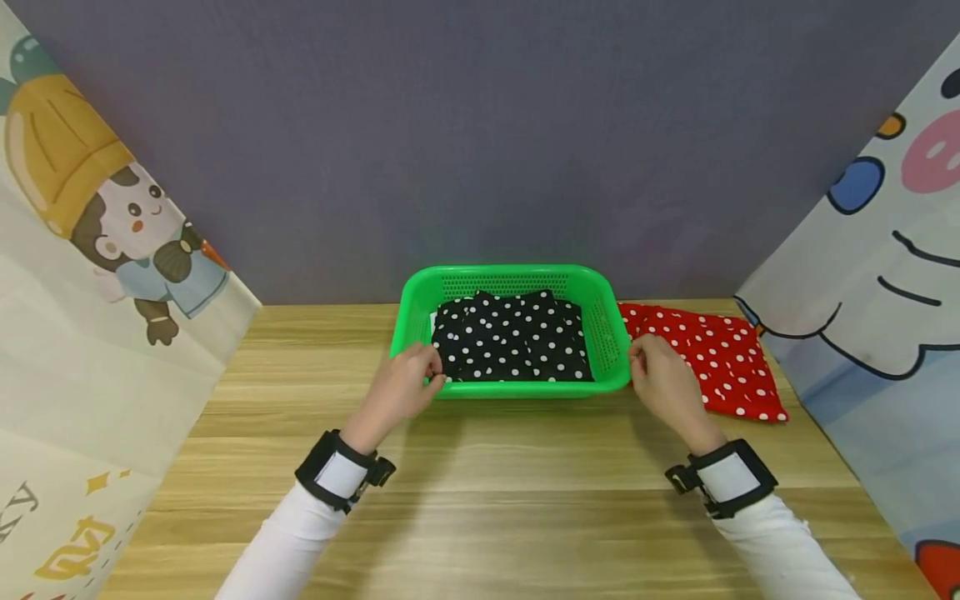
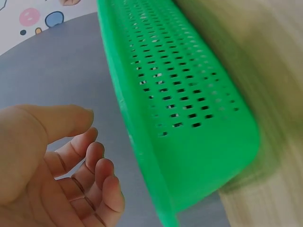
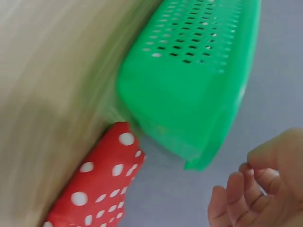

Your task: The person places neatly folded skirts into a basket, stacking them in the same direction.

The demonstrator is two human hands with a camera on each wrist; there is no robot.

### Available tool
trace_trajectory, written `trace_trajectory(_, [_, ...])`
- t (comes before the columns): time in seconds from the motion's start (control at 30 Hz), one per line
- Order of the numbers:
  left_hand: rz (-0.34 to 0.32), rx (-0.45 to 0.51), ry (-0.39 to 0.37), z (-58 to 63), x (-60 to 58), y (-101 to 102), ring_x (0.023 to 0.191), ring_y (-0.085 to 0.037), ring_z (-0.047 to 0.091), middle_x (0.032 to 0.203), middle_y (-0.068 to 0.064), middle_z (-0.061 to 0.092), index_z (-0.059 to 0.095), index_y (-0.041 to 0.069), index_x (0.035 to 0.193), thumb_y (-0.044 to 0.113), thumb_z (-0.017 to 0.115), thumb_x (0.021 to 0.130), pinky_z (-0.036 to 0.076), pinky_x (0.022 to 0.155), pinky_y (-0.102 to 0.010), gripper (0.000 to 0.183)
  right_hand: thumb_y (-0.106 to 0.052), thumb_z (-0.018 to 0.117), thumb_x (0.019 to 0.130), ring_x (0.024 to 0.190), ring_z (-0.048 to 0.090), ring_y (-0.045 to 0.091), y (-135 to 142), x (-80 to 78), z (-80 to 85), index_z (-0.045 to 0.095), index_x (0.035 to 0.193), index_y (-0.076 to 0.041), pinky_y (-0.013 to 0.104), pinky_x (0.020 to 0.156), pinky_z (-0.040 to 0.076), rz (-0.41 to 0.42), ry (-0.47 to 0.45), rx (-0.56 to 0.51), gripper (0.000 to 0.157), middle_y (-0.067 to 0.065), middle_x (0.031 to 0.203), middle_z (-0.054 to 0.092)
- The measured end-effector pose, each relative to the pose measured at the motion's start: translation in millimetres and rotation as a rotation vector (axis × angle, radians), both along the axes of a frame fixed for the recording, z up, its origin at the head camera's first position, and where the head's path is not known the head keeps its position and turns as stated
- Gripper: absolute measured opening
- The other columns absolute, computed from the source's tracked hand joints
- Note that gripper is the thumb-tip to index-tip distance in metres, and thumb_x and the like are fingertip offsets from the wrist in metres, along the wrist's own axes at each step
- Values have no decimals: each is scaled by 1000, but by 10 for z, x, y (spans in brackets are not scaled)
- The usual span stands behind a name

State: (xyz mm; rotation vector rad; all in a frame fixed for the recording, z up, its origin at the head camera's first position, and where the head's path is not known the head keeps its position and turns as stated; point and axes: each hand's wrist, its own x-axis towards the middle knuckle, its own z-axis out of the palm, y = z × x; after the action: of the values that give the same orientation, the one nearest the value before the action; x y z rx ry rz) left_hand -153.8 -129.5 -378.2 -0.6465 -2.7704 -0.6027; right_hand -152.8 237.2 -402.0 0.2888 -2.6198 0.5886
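Observation:
A green plastic basket point(image 1: 517, 389) with perforated sides stands on the wooden table, its long side toward me. Inside it lies black fabric with white dots point(image 1: 513, 337), bunched on top, with a bit of something white at its left edge. My left hand point(image 1: 408, 379) hovers by the basket's front left corner, fingers loosely bent; the left wrist view shows a gap between them and the green rim point(image 2: 124, 106). At the front right corner is my right hand point(image 1: 663, 383), also loosely curled, holding nothing and apart from the rim in the right wrist view.
Red fabric with white dots point(image 1: 731, 362) lies flat on the table point(image 1: 510, 500), right of the basket and partly behind my right hand. A grey panel point(image 1: 495, 142) rises behind the table. Cartoon-printed sheets point(image 1: 67, 350) flank both sides.

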Motion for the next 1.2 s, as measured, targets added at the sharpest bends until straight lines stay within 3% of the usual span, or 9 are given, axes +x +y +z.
trace_trajectory(0.2, [23, -10, -1, -143, 163, -66, 62, -11, 45, 72, 1, 48, 55, 11, 75, 10, 69, 76, 40, 52, -24, 14, 1, 61, 80, 58, 47, 23, 149, -7, -146, 56, 88, 0, 31, 43, 38, -79, 9, -4, 9, 13, 74, 52])
trace_trajectory(0.57, [15, -17, -4, -310, 351, -57, 69, -9, 51, 78, 3, 53, 59, 12, 78, 12, 71, 76, 46, 59, -22, 13, 0, 63, 79, 67, 55, 34, 382, -161, -352, 61, 90, 2, 47, 51, 48, -33, -9, 31, 11, 21, 83, 56])
trace_trajectory(0.87, [-29, -48, -81, -474, 510, -8, 83, -17, 60, 97, -4, 60, 63, 8, 98, 17, 70, 78, 52, 68, -29, 23, -9, 62, 84, 97, 52, 51, 586, -317, -502, 60, 110, 4, 61, 79, 44, -82, -187, 100, 30, 32, 107, 54])
trace_trajectory(1.2, [-160, -122, -59, -568, 571, 41, 113, -28, 53, 127, -14, 53, 54, 3, 122, 19, 70, 78, 43, 96, -43, 50, -19, 60, 85, 112, 40, 55, 713, -389, -599, 49, 124, 5, 66, 85, 37, -137, -336, 181, 47, 35, 127, 41])
